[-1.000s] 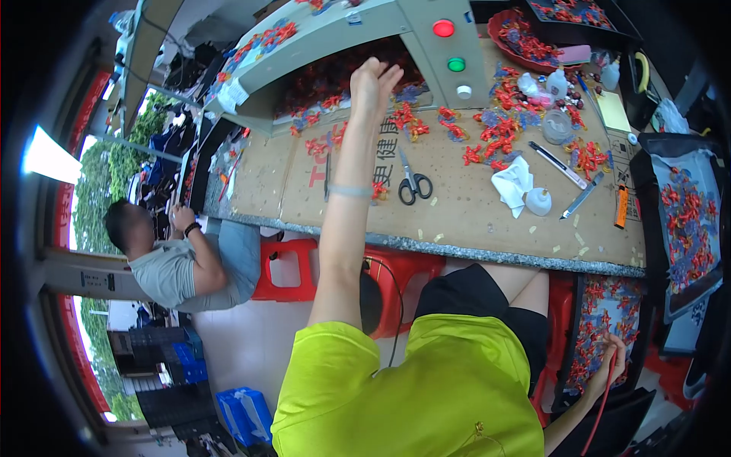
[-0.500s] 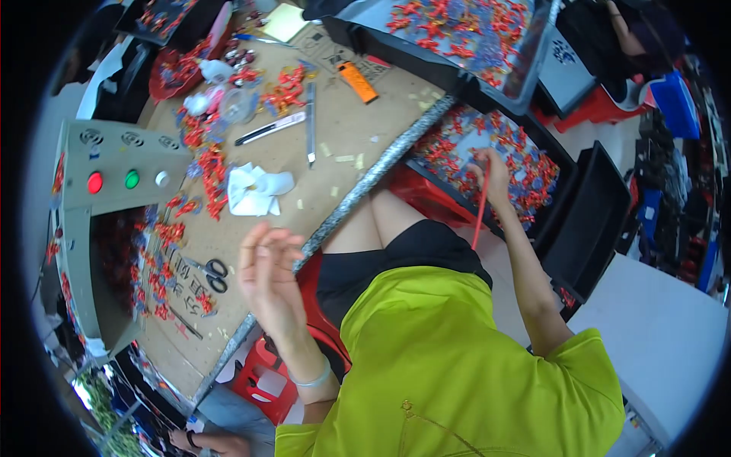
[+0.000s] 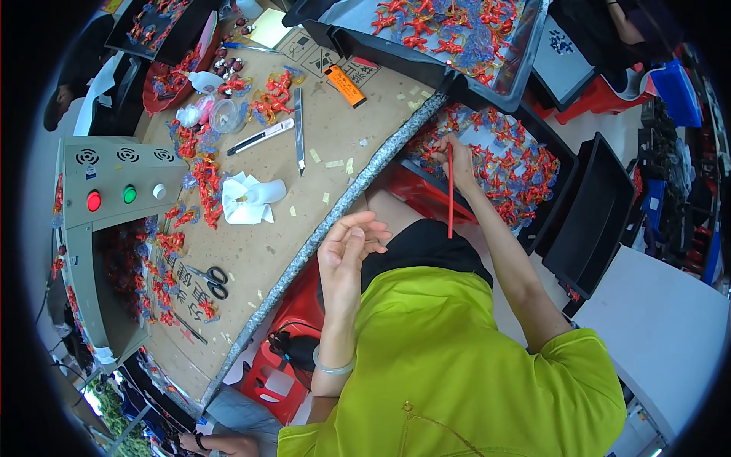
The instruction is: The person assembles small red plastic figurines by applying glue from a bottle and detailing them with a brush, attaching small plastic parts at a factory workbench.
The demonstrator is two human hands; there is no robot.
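My left hand [image 3: 349, 245], with a pale bangle on its wrist, hovers at the padded edge of the cardboard-covered table [image 3: 320, 164]. Its fingers are loosely apart and nothing shows in them. My right hand [image 3: 455, 158] pinches a thin red stick [image 3: 450, 199] that points down toward my lap. It reaches into a black tray [image 3: 560, 186] full of small red and blue plastic pieces [image 3: 510, 164] beside the table.
On the table lie scissors [image 3: 214, 279], a crumpled white tissue [image 3: 248, 199], a utility knife [image 3: 263, 135], an orange cutter [image 3: 346, 85] and scattered red pieces. A grey box with red, green and white buttons [image 3: 114, 196] stands at the left. An empty black tray [image 3: 590, 221] sits at the right.
My left hand has drawn back from the grey machine to the table edge. My right hand with the red stick has risen to the tray of pieces. The view has swung round.
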